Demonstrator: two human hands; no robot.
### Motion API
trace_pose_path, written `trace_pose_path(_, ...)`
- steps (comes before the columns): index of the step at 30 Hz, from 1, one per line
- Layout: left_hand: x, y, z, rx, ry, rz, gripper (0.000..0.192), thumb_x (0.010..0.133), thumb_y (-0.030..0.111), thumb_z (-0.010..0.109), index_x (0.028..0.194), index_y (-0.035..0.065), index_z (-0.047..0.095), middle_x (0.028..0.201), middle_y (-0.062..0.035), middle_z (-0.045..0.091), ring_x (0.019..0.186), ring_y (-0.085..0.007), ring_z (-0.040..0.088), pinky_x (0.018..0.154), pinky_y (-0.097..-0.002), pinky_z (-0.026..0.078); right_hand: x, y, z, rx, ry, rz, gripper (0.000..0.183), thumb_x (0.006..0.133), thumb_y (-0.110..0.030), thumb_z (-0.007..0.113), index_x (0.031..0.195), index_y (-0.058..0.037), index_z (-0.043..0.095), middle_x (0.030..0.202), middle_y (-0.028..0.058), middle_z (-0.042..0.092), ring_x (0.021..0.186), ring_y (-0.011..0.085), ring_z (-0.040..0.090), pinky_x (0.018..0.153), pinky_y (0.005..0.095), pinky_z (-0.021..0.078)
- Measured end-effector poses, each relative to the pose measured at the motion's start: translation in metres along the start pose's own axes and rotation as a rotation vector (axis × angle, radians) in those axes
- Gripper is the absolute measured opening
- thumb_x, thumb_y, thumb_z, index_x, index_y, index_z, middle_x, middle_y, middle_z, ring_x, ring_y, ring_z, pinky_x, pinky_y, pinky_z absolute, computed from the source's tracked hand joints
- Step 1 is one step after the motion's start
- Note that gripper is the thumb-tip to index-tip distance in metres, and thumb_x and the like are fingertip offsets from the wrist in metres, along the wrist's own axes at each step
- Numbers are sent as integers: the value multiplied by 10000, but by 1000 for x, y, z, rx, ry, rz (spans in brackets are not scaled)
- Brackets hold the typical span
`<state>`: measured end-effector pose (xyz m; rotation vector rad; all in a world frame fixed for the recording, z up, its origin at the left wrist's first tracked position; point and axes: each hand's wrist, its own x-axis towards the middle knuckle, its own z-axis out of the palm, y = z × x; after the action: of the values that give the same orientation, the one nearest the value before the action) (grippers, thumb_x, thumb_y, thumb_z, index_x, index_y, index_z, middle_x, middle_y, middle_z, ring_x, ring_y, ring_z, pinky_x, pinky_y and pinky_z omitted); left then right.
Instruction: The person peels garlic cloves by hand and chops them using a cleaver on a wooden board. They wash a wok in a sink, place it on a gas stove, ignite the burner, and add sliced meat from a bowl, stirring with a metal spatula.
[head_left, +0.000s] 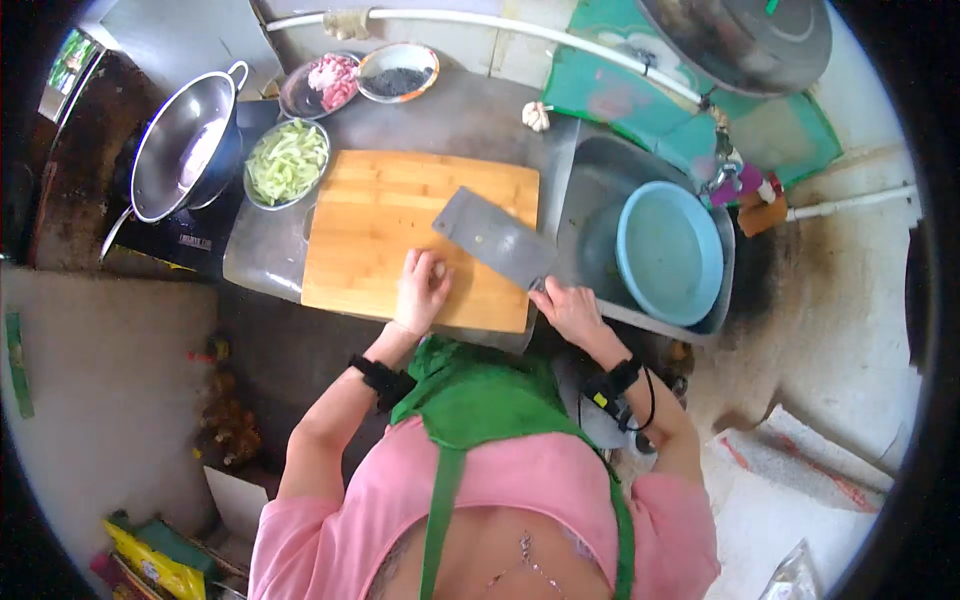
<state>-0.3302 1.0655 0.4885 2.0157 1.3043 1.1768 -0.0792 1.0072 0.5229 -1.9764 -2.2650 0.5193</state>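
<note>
My right hand (574, 307) grips the handle of a Chinese cleaver (495, 234). Its broad blade slants up and left, flat side showing, over the right part of a bamboo cutting board (360, 225). A small pale fleck clings to the blade. Over the board's front edge, my left hand (422, 289) has its fingers curled around a small pale piece (439, 270), which looks like a garlic clove and is mostly hidden by the fingers. Behind the board, near the wall, a garlic bulb (535, 116) lies on the metal counter (442, 124).
Left of the board are a bowl of sliced green vegetable (287, 163) and a wok (184, 150) on a cooktop. Farther back stand a dish of raw meat (300, 94) and a bowl of dark shreds (397, 79). A blue basin of water (667, 255) sits in the sink (589, 195).
</note>
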Motion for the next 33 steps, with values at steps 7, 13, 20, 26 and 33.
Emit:
trace_pose_path(7,19,20,40,35,-197,25,242,731,24,583,964,17,514,876,-150,474,774,-318,499,666,-384,450,-10,-2,-43,1152,-169,296,465,919,-472,342,744,-65,481,477,-6,418,339,80,369,304,218,297)
trace_pose_path(13,74,8,69,118,-216,99,381,730,-2,523,1105,-9,452,942,-196,475,887,-365,495,745,-414,442,-26,6,-40,1243,-66,366,468,919,-464,344,747,-49,474,469,-1,409,331,90,362,301,230,300)
trace_pose_path(20,36,-3,36,72,-315,82,313,705,-26,525,1010,11,464,963,-188,467,917,-372,479,771,-418,434,-43,0,-24,1064,-87,317,366,927,-344,402,768,-27,494,488,33,447,380,112,426,362,270,344)
trace_pose_path(26,17,3,0,-71,115,-64,195,831,1,476,1015,22,541,947,-146,505,848,-293,517,765,-342,431,-34,-14,-8,435,160,-14,251,885,-261,492,802,-25,504,605,204,520,534,366,531,474,428,409)
trace_pose_path(33,-45,-4,-25,-130,262,-325,128,864,-18,433,944,7,530,814,-120,510,783,-242,514,709,-308,421,-30,-12,7,122,222,-234,329,863,-324,519,747,-19,479,540,165,542,505,358,559,462,445,437)
